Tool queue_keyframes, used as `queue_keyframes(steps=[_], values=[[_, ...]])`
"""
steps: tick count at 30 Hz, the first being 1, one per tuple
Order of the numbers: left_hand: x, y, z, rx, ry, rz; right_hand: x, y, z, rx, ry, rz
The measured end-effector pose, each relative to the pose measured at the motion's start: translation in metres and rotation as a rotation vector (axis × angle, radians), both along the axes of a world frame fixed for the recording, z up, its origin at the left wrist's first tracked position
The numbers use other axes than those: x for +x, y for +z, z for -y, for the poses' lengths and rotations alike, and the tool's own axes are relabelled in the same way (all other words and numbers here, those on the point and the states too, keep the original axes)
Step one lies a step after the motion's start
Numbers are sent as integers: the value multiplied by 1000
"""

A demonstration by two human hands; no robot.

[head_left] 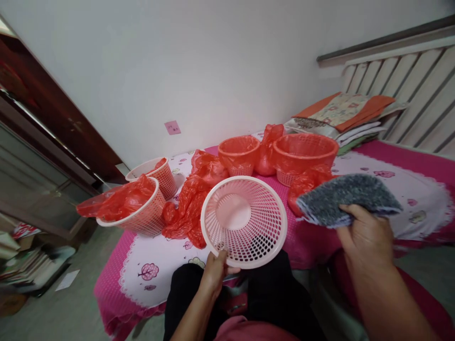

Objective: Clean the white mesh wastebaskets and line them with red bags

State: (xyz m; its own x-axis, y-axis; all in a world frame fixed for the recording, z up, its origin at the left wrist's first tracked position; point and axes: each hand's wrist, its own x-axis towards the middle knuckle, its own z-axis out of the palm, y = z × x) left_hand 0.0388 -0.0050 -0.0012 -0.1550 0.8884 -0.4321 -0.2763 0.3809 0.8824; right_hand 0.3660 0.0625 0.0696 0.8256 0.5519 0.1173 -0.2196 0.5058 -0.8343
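A white wall stands far. A pink and white cloth covers the bench. Near, in the middle, a pink basket points its mouth up and nearward, its long line running far to its bottom. The right hand grips a gray rag, long from left to right. The left hand pinches the basket's near rim.

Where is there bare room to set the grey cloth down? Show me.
Front left: bare patterned cover between the leftmost basket and the left knee. Right: more cover, past the grey cloth and in front of the folded textiles. Crowded: the middle and back, with red bags and red-lined baskets.
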Motion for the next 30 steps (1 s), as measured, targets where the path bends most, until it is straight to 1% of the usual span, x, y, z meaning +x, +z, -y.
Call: queue_keyframes(steps=[1,2,4,5,7,8,10,12,14,17,19,22,25,28,30], values=[[0,0,0,0,-5,-7,-7,12,-11,49,-38,17],[0,-1,0,1,-12,-12,-15,24,-20,117,-118,64],[0,-3,1,7,-38,-22,-39,45,-35,165,-165,294],[0,-4,2,15,-54,-29,-53,53,-39,186,-139,462],[0,-7,4,30,-88,-47,-83,63,-43,206,101,894],[0,-10,5,33,-99,-55,-98,63,-44,214,205,1073],[-1,-16,5,40,-102,-67,-124,57,-44,157,415,1399],[-2,-23,4,47,-90,-74,-142,47,-43,86,543,1595],[-3,-28,2,56,-76,-73,-152,37,-43,56,595,1667],[-4,-30,1,58,-80,-70,-156,33,-46,47,558,1652],[-3,-27,3,48,-83,-78,-157,35,-48,41,496,1656],[-1,-26,8,17,-80,-83,-162,40,-50,42,412,1722],[0,-35,11,-33,-63,-101,-169,45,-51,40,389,1837],[-1,-48,12,-48,-35,-122,-178,49,-53,-18,420,1967],[-2,-51,12,-39,-31,-113,-183,53,-56,-45,445,2039]])
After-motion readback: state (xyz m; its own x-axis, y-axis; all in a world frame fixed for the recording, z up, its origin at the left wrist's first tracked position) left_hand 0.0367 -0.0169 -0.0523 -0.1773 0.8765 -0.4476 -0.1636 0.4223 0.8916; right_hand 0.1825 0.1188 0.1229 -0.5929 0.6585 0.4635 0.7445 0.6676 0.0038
